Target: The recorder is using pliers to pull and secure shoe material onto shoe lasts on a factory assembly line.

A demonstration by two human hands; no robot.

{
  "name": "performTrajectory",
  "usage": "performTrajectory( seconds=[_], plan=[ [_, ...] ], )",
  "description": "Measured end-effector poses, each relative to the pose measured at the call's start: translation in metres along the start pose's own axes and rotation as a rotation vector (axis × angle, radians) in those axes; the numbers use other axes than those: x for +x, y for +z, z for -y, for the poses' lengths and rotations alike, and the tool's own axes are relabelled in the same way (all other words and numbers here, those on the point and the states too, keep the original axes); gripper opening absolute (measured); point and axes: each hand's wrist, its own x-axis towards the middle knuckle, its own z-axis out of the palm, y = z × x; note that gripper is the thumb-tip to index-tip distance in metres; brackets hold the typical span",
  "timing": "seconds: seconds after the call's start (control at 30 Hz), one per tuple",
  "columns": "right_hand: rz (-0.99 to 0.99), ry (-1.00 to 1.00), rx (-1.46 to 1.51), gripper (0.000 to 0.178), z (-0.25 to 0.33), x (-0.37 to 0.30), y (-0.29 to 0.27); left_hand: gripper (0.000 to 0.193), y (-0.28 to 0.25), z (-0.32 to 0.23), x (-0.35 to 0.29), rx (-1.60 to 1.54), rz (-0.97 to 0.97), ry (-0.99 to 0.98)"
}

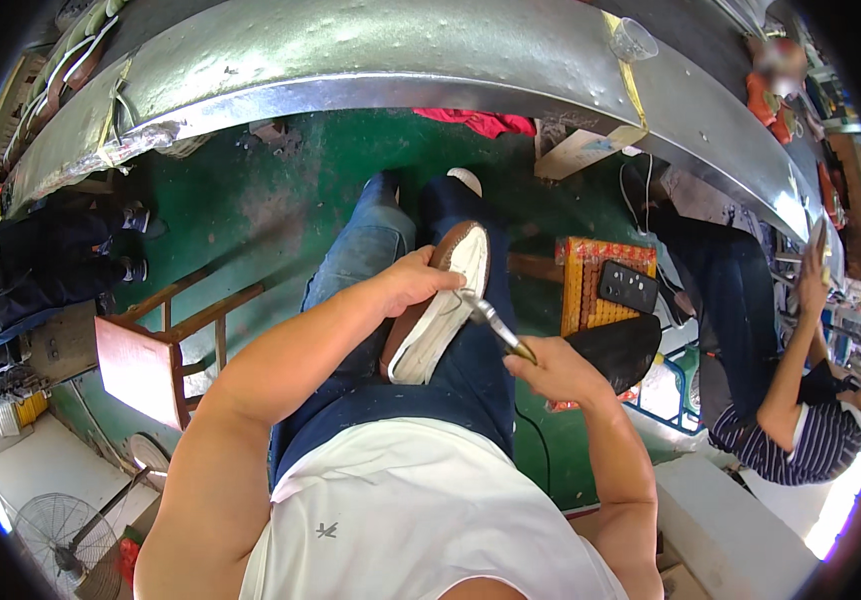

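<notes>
brown-rimmed oblong shoe, shiny metal tool

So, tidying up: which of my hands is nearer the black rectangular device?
Right hand: left of the device, nearer you. Left hand: farther left, on the brown-white shoe.

Bright workshop, strongly curved by the fisheye.
Glare whitens the metal surface toward its left end and along its front edge, which bows; soft shadow darkens the green floor beneath. A strip of light burns out, purple-fringed, at the lower-right rim. The shoe is fairly sharp; the outer rim fades into black corners.
</notes>
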Motion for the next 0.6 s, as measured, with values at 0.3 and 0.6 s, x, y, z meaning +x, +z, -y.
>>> performTrajectory(
  seconds=[0.3, 0.6],
  plan=[
    [-0.314, -0.349, -0.451, 0.038, -0.032, 0.031, 0.052, 0.058, 0.001, 0.001, 0.0, -0.135, 0.05, -0.007],
    [-0.52, -0.341, -0.281, 0.032, -0.061, 0.002, 0.098, 0.069, 0.01, 0.017, -0.006, 0.01, 0.019, 0.108]
  ],
)
